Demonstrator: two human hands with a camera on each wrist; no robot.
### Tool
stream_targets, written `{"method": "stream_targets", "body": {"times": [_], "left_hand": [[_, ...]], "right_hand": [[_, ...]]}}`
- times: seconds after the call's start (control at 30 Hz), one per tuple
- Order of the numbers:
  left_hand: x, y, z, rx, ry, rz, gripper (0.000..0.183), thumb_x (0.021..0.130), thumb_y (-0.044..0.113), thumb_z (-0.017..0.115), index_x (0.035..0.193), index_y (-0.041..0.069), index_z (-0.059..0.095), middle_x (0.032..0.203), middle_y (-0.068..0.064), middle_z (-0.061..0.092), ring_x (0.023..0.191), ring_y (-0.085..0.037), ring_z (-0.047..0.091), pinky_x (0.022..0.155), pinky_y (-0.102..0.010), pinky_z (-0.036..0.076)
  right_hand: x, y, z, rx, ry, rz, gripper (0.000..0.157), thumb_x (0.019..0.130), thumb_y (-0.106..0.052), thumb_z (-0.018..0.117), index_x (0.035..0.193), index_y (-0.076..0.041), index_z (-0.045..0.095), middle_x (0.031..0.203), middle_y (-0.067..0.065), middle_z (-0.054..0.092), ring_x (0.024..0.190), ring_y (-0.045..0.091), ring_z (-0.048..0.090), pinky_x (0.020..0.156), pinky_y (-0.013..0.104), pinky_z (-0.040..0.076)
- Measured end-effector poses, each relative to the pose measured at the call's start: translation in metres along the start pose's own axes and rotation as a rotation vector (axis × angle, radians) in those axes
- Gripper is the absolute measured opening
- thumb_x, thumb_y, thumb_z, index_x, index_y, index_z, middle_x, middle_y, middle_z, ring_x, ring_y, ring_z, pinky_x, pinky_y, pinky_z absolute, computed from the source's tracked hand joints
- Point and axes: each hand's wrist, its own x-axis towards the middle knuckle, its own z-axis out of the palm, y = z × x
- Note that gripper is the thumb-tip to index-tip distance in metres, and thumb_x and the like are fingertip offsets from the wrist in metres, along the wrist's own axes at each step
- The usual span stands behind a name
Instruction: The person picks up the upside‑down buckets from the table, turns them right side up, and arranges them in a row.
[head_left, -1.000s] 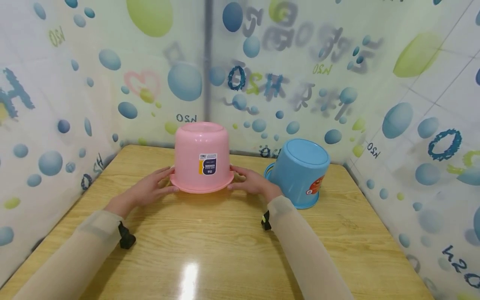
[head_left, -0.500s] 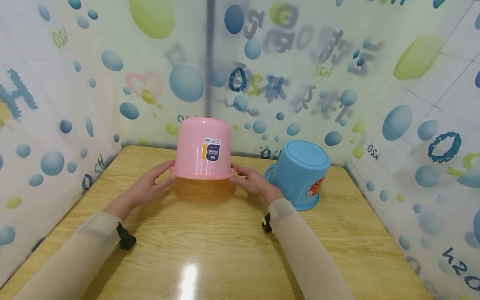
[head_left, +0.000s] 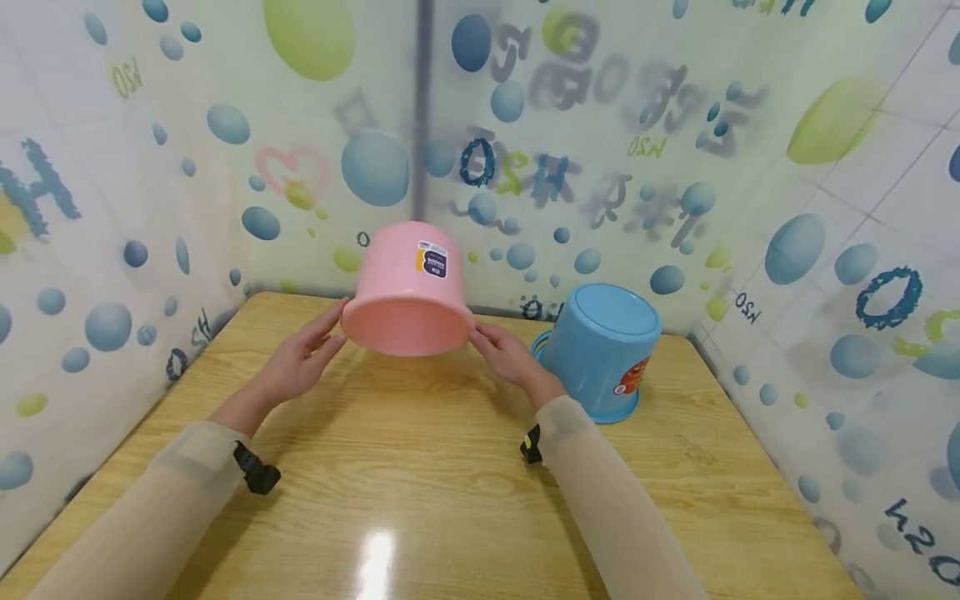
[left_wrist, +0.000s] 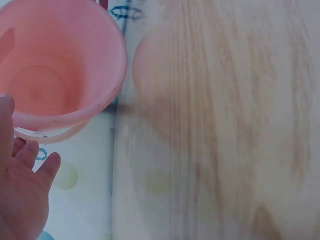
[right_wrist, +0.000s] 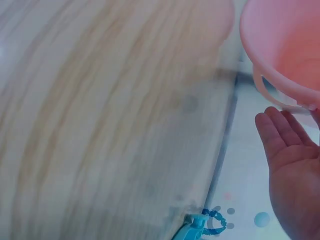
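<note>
A pink bucket (head_left: 411,275) with a dark label is lifted off the table, bottom up and tipped so its mouth faces me. My left hand (head_left: 296,360) pinches its rim on the left side, thumb below and fingers behind. On the opposite side my right hand (head_left: 510,354) grips the rim in the same way. The left wrist view looks into the bucket's smooth inside (left_wrist: 47,75), beside the left hand (left_wrist: 25,190). In the right wrist view a pink handle (right_wrist: 260,85) hangs under the rim, near the fingers of the right hand (right_wrist: 295,175).
Just right of my right hand, a blue bucket (head_left: 600,350) with a red sticker stands upside down on the wooden table (head_left: 420,467). Its handle (head_left: 540,342) sticks out to the left. A curtain with bubble prints (head_left: 525,167) closes off the back and both sides.
The pink bucket has risen off the table and tipped back, so its mouth now shows. Both hands have moved up slightly with it. The blue bucket has stayed put.
</note>
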Motion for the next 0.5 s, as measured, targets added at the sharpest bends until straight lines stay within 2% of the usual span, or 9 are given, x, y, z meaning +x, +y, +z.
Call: {"method": "stream_targets", "body": {"times": [0.1, 0.17, 0.3, 0.4, 0.5], "left_hand": [[0.001, 0.004, -0.001, -0.005, 0.009, 0.018, 0.067, 0.117, 0.018, 0.055, 0.177, 0.022, 0.025, 0.182, -0.011, 0.027, 0.164, -0.048, 0.032, 0.122, -0.074, 0.037], [0.002, 0.006, -0.001, -0.006, 0.011, 0.023, 0.07, 0.116, 0.018, 0.057, 0.177, 0.024, 0.023, 0.183, -0.01, 0.025, 0.164, -0.049, 0.031, 0.123, -0.077, 0.036], [0.004, 0.01, -0.004, -0.026, 0.024, 0.013, 0.076, 0.115, 0.019, 0.06, 0.177, 0.031, 0.018, 0.185, -0.004, 0.02, 0.167, -0.046, 0.027, 0.125, -0.078, 0.031], [0.006, 0.014, -0.007, -0.05, 0.037, 0.003, 0.08, 0.114, 0.019, 0.062, 0.177, 0.036, 0.016, 0.185, 0.001, 0.017, 0.169, -0.042, 0.023, 0.128, -0.075, 0.028], [0.008, 0.019, -0.009, -0.058, 0.052, 0.022, 0.081, 0.114, 0.017, 0.062, 0.177, 0.036, 0.015, 0.186, 0.002, 0.016, 0.17, -0.041, 0.022, 0.127, -0.077, 0.028]], "right_hand": [[0.0, 0.0, 0.0, 0.073, 0.006, -0.026, 0.053, 0.12, -0.039, 0.044, 0.169, -0.02, 0.045, 0.165, 0.012, 0.058, 0.152, 0.036, 0.057, 0.123, 0.05, 0.051], [0.0, -0.001, 0.0, 0.105, 0.014, -0.038, 0.052, 0.121, -0.036, 0.043, 0.17, -0.02, 0.045, 0.163, 0.012, 0.06, 0.15, 0.035, 0.059, 0.122, 0.045, 0.052], [0.002, -0.006, -0.001, 0.106, 0.058, -0.097, 0.051, 0.121, -0.039, 0.041, 0.171, -0.028, 0.043, 0.155, 0.011, 0.065, 0.143, 0.033, 0.064, 0.118, 0.042, 0.055], [0.003, -0.011, -0.002, 0.116, 0.083, -0.166, 0.055, 0.121, -0.037, 0.041, 0.175, -0.036, 0.029, 0.153, 0.012, 0.064, 0.135, 0.034, 0.069, 0.114, 0.042, 0.058], [0.001, -0.016, -0.003, 0.125, 0.104, -0.211, 0.064, 0.121, -0.033, 0.043, 0.176, -0.045, 0.014, 0.149, 0.015, 0.065, 0.126, 0.034, 0.073, 0.109, 0.039, 0.062]]}}
